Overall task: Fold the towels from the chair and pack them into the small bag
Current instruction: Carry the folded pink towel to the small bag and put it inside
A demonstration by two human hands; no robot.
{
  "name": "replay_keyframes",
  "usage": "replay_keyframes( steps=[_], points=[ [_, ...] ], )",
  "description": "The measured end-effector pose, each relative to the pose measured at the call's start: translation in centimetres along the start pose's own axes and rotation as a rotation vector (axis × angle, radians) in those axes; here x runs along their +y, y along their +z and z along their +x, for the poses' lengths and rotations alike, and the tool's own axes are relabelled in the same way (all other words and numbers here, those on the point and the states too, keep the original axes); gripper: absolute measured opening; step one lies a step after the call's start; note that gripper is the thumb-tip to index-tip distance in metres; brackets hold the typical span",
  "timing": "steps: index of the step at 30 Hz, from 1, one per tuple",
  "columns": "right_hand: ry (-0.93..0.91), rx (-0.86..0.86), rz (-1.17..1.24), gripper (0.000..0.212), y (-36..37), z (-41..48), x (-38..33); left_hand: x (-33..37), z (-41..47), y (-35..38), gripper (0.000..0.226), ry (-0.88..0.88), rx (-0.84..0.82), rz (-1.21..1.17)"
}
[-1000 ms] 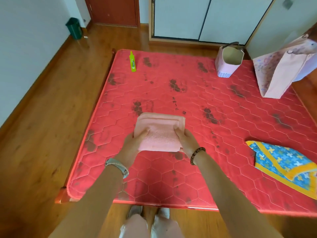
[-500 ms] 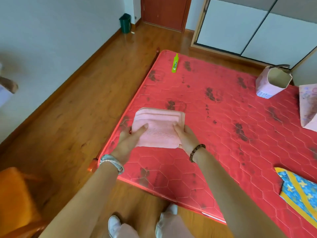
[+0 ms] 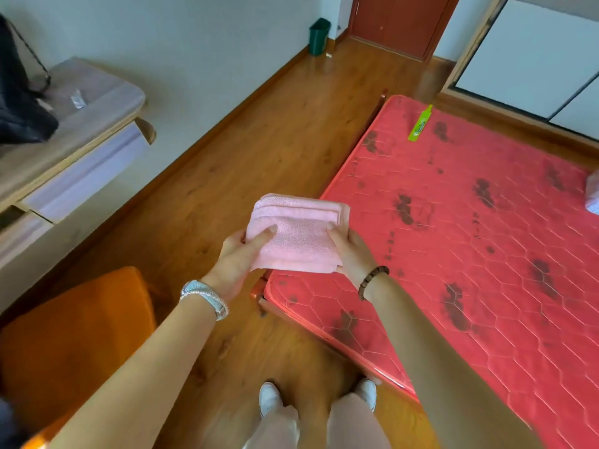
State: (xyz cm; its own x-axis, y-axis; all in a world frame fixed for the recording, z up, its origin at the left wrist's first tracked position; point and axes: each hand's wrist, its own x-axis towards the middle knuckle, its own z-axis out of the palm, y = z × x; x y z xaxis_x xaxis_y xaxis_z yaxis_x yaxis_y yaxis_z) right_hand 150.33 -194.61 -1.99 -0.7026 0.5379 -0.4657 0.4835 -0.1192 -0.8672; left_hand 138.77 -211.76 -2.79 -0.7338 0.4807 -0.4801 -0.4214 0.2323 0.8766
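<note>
A folded pink towel (image 3: 299, 233) is held in the air over the floor, just off the left edge of the red mattress (image 3: 470, 241). My left hand (image 3: 236, 260) grips its left side with the thumb on top. My right hand (image 3: 351, 251) grips its right side, thumb on top as well. An orange chair (image 3: 71, 338) stands at the lower left. The small bag (image 3: 593, 192) shows only as a pale sliver at the right edge.
A wooden desk (image 3: 74, 124) with a dark bag (image 3: 19, 105) on it stands at the left wall. A green marker (image 3: 420, 123) lies at the mattress's far corner. A green bin (image 3: 319, 36) stands by the door. My feet are on the wooden floor.
Both hands have lifted the folded pink towel off the mattress and carried it left. My view has swung left, bringing the chair and desk in; the bags and blue cloth left the frame.
</note>
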Motion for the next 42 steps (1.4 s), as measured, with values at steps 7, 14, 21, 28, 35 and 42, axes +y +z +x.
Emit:
replay_keyframes(
  steps=[7,14,21,28,35,42],
  points=[
    [-0.024,-0.039,-0.003,0.077,7.1,1.7,-1.7,0.5,0.4,-6.9,0.053,-0.022,0.033,-0.055],
    [-0.046,-0.127,-0.006,0.060,12.1,6.8,-5.3,2.7,4.4,-11.7,0.083,-0.014,0.139,-0.056],
    [-0.067,-0.118,0.009,0.042,14.9,13.7,-8.5,6.9,10.1,-14.4,0.063,0.010,0.133,-0.064],
    [-0.042,-0.093,0.008,0.063,15.5,19.4,-11.7,9.9,16.4,-15.6,0.087,-0.029,0.130,-0.046],
    [-0.034,-0.051,0.066,0.069,15.0,23.4,-14.0,12.7,21.3,-15.3,0.090,-0.034,0.073,0.014],
    [-0.021,0.049,0.136,0.081,14.5,27.5,-16.1,15.8,27.4,-14.8,0.071,0.001,-0.070,0.064]
  ],
)
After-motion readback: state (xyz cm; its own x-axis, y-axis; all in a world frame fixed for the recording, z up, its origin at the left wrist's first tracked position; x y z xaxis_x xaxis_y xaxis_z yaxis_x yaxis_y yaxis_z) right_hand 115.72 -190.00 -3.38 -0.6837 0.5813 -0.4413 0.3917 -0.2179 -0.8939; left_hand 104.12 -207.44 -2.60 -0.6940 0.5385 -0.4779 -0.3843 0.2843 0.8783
